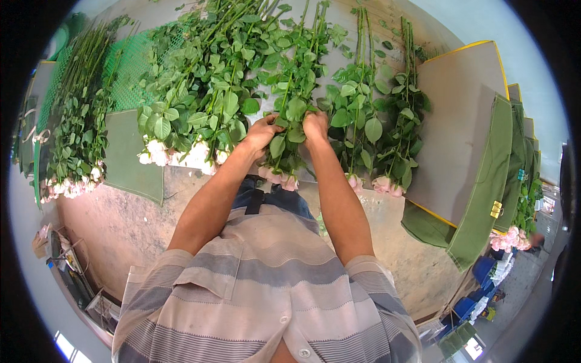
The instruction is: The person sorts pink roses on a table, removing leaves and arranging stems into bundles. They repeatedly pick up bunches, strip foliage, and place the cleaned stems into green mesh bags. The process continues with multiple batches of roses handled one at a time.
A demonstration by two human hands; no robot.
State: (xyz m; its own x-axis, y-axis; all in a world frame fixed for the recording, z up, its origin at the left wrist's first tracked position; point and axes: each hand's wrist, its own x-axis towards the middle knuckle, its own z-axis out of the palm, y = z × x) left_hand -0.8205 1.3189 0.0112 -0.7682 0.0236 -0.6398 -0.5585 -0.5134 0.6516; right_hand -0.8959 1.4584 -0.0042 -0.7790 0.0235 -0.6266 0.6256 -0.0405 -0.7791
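Note:
In front of my waist lies a bunch of pale pink roses [292, 109], its blooms towards me and its stems pointing away. My left hand [263, 134] grips its left side, fingers curled among the leaves. From the right, my right hand [316, 126] is closed around leafy stems of the same bunch; its fingertips are partly hidden by foliage. A larger pile of whitish-pink roses [204, 95] rests just left of my left hand. Right of my right hand lie a few pink roses [356, 100] and, beyond them, another small pink-rose bunch [404, 118].
A grey panel with yellow edging [458, 127] stands at the right, with green cloth flaps [481, 181] beside it. Farther left lies another rose pile [79, 104] near green plastic mesh [131, 68]. Blue buckets [483, 270] stand at the lower right. Loose leaves litter the grey work surface.

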